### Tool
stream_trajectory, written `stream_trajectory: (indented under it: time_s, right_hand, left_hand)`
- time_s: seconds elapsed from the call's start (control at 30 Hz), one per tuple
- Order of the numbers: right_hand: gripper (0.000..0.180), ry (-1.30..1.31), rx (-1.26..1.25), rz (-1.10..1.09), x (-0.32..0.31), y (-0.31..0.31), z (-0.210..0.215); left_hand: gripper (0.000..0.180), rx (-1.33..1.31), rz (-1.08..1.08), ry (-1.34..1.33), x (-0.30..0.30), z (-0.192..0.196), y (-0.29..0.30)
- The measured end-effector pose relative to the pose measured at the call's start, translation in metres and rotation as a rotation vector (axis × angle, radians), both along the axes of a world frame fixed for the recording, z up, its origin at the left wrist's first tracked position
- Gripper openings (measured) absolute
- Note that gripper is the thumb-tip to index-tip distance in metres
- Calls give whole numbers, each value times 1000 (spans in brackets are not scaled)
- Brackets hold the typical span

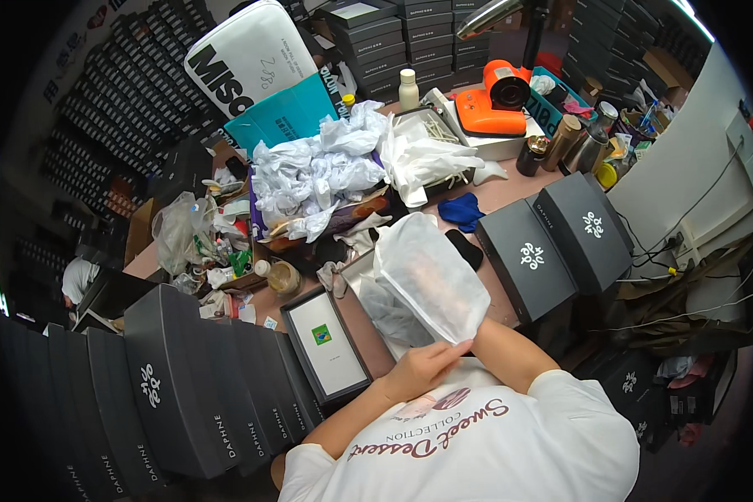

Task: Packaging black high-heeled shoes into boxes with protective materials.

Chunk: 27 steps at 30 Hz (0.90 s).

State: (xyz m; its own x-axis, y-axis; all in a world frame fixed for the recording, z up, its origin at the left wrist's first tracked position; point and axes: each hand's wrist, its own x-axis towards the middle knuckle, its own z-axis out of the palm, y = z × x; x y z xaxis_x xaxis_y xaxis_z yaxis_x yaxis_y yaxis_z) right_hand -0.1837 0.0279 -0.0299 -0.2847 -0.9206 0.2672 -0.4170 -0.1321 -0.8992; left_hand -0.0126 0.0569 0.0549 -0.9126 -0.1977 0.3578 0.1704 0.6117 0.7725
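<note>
Boxes are crowding the table — a row of dark shoe boxes (184,393) at nine o'clock, two more (560,243) at two, leaving only a narrow strip. The left hand (422,368) is pinching the lower edge of a white dust bag (431,272), which is rising toward twelve. The right hand is hidden behind the bag — grip unclear.

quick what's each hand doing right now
left hand: closed on the white bag's lower edge
right hand: hidden behind the bag, cannot tell
</note>
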Motion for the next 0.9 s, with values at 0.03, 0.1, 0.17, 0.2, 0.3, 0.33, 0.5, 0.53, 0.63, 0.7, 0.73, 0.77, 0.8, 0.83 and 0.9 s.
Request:
stream_trajectory:
  time_s: [0.03,0.1,0.17,0.2,0.3,0.33,0.5,0.53,0.63,0.7,0.73,0.77,0.8,0.83,0.9]
  right_hand:
    - [63,-33,3,-2,-1,6,1]
    - [64,-54,25,11,5,21,10]
    - [65,67,61,21,29,33,8]
    - [66,165,79,27,46,39,6]
    - [68,373,80,79,80,51,28]
    - [68,423,67,110,81,57,42]
    - [84,420,-80,171,13,96,80]
    - [82,440,-111,35,9,92,82]
    - [73,195,-75,-199,4,61,92]
    - [68,-373,122,-106,0,44,87]
    - [63,-279,32,118,4,38,79]
    - [59,-179,-60,339,10,31,74]
    - [57,-12,-121,405,25,27,99]
    - [56,154,-182,467,44,26,131]
    - [48,101,-99,683,80,33,145]
  left_hand:
    - [55,-43,83,25,5,2,2]
    - [59,442,625,237,1,-14,-2]
    - [58,1033,854,289,5,-35,-8]
    - [55,1374,799,250,5,-41,-19]
    - [53,1786,718,221,13,-62,-47]
    - [53,1830,716,213,19,-65,-51]
    - [56,1862,642,338,44,-70,-67]
    - [55,1887,631,338,45,-66,-64]
    - [53,1918,669,307,48,-58,-55]
    - [53,1925,666,279,49,-61,-49]
    - [53,1928,664,264,51,-63,-48]
    - [53,1940,651,295,55,-66,-49]
    - [52,1960,647,342,61,-73,-48]
    - [52,1980,642,388,68,-78,-45]
    - [51,1783,737,363,81,-78,-45]
